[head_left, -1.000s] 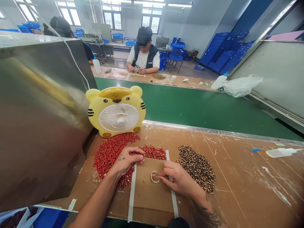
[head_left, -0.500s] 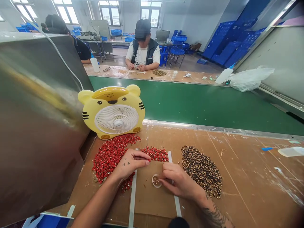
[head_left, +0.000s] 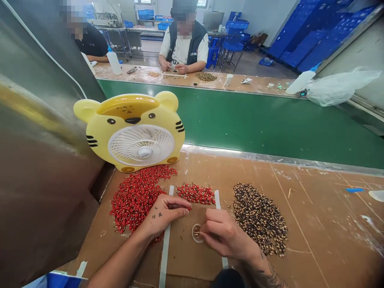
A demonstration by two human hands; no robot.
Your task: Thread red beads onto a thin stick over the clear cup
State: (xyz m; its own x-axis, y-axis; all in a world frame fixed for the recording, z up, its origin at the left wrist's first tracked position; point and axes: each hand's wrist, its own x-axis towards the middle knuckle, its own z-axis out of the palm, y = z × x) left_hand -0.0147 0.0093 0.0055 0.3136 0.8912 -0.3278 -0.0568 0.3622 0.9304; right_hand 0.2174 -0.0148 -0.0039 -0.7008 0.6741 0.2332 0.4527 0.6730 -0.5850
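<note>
2 long work surfaces cross the room with a green conveyor belt (head_left: 240, 124) between them. The near surface (head_left: 315, 224) is brown and scratched. A yellow tiger fan (head_left: 141, 146) stands on it, beside a steel panel (head_left: 39, 168). A person in a white shirt and dark vest (head_left: 186, 40) sits at the far surface (head_left: 255, 86), and another person in a dark shirt (head_left: 90, 46) sits to the left. Blue crates (head_left: 312, 44) are piled at the back of the room.

Near the fan lies a cardboard sheet (head_left: 192, 256) with 2 white tape strips (head_left: 164, 248) on it. A big pile of red beads (head_left: 135, 198) lies to the left, a small red row (head_left: 196, 194) lies at the top, and dark speckled beads (head_left: 259, 218) lie to the right. A small clear ring (head_left: 196, 233) sits on the cardboard. The right hand (head_left: 225, 236) is at the ring, with its grip pinched small. The left hand (head_left: 165, 214) rests by the red row, with its grip curled. I cannot tell if either grip has hold of anything
</note>
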